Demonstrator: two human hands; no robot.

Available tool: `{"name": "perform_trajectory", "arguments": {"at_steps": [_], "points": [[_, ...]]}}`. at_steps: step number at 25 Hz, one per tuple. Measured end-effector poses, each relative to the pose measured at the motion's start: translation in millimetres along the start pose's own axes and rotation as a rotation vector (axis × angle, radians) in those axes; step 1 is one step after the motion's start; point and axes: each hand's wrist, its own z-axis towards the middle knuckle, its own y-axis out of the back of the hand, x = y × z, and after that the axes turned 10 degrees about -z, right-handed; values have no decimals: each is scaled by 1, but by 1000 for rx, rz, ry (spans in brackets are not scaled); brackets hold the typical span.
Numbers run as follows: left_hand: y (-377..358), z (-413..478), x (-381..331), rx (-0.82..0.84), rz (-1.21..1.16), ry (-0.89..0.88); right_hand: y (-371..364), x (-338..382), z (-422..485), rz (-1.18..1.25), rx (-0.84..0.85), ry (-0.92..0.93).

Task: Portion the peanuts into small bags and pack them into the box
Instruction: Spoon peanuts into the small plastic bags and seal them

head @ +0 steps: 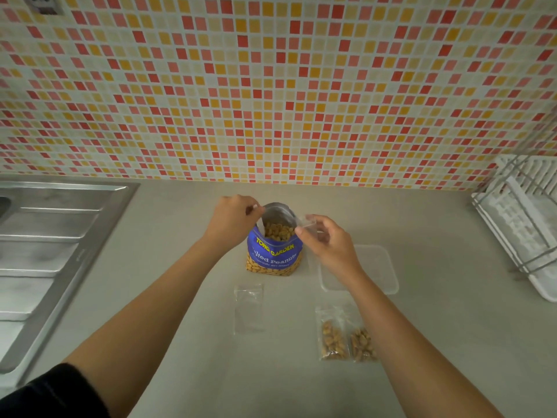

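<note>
Peanut bag (274, 254): left hand (232, 218) pinches rim (278, 205); right hand (328, 239) pinches small bag (309, 222).

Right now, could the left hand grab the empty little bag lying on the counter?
Probably yes. The empty bag lies flat, nearer the person than the peanut bag, with nothing on or over it. But the left hand is curled at the peanut bag's rim, so it would have to let go first.

Dim, even light falls over my grey matte countertop (168, 267); wide-angle bending warps the red-and-yellow mosaic-tiled wall (271, 86), edges soft.
</note>
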Motion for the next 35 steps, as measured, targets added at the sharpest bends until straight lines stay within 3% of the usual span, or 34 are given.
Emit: {"name": "perform_trajectory", "arguments": {"at_steps": [5,12,16,22,30,35], "points": [[-19,4,16,-180,-235,322,0,-1,2,-2,8,-22],[-15,7,19,-229,-656,583,0,-2,0,-24,21,-33],[-19,4,13,-185,-775,605,3,0,0,-7,33,-43],[-14,9,26,-256,-883,695,7,3,5,99,-13,-70],[4,17,44,-294,-939,744,8,17,12,-320,-38,177],[18,29,43,-282,-904,710,4,24,20,-510,-17,192]]}}
